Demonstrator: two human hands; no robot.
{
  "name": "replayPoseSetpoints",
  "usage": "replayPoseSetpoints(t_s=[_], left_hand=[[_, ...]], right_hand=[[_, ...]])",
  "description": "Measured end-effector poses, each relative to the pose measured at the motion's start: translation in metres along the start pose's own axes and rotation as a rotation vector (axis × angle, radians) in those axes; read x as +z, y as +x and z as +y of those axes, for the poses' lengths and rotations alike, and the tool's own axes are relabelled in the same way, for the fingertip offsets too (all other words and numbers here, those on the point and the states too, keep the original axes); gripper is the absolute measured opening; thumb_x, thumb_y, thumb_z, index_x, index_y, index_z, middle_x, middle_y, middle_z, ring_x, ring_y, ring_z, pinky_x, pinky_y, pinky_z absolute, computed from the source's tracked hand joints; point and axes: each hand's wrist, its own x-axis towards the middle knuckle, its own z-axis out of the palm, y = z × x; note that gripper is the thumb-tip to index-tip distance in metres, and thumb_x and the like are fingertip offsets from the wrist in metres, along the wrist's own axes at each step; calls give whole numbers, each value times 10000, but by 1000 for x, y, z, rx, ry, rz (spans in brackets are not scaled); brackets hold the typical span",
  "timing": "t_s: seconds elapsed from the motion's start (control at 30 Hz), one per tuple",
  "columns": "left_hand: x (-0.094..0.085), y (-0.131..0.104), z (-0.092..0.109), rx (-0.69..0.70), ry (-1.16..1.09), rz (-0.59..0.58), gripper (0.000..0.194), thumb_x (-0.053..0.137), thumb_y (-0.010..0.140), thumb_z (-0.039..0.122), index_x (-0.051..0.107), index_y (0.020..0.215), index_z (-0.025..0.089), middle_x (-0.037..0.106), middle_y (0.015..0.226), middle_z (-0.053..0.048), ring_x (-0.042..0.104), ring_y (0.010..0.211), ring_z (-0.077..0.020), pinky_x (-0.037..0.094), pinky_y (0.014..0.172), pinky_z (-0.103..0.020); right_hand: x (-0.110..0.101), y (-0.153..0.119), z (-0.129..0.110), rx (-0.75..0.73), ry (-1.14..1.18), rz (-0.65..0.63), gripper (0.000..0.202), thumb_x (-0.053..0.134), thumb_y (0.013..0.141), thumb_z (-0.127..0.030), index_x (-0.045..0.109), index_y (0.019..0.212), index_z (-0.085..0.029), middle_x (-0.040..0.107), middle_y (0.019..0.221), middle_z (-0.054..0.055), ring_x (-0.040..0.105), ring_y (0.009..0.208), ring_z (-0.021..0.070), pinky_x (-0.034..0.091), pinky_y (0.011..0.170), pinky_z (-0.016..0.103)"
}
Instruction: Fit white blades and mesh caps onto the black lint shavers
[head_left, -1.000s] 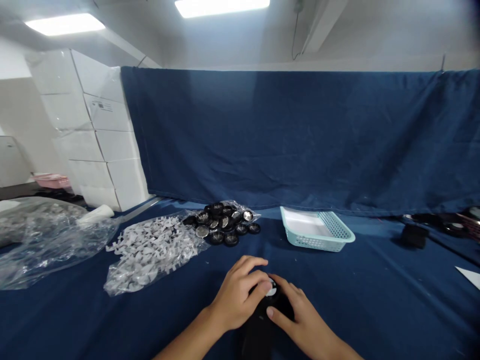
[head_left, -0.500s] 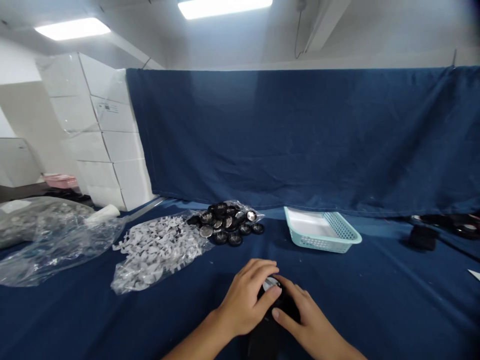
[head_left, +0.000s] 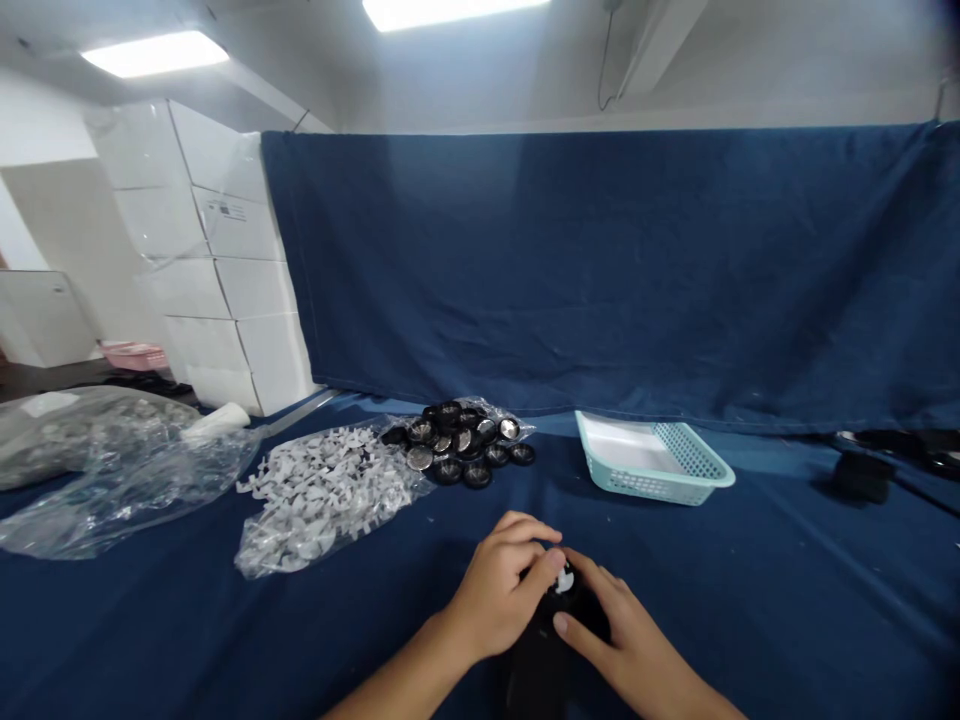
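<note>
A black round part with a small white piece [head_left: 565, 580] in it sits on a dark object [head_left: 538, 665] near the table's front edge. My left hand [head_left: 504, 590] bends over it from the left, thumb and index finger pressed together at the white piece; what is between their tips is hidden. Around the right side of the black part curves my right hand [head_left: 619, 625], its thumb and fingers holding it. Beyond my hands lie a pile of black round parts [head_left: 448, 470] with shiny insides and a heap of small white plastic pieces [head_left: 322, 490] on clear plastic.
A light green basket [head_left: 652, 487] with a white lining stands beyond my right hand. Clear plastic bags [head_left: 127, 480] lie at the left, before stacked white boxes [head_left: 274, 350]. A blue curtain [head_left: 585, 270] hangs behind. A black object [head_left: 862, 477] rests at the right.
My left thumb and fingers have shifted over the round part, and the white piece now shows at a different angle. The whole view has moved slightly, with the table things appearing further right.
</note>
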Motion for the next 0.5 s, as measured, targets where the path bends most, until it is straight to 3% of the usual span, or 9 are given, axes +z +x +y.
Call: replayPoseSetpoints(t_s=[0.33,0.5], left_hand=[[-1,-6,1,69,147,16,228,518,922,272,734,940,200,650,1200,-46,539,1092,-206,444,961,-364],[-4,-3,0,87,177,-24,233,530,921,294,749,886,222,639,1235,-22,519,1126,-210,437,972,-370]], right_hand=[[3,-2,5,30,-36,-30,627,509,871,-516,405,1409,-210,485,1404,87,436,1286,274,306,1116,462],[2,-2,4,28,-26,-29,616,517,876,-497,388,1419,-235,493,1400,68,454,1276,253,353,1096,430]])
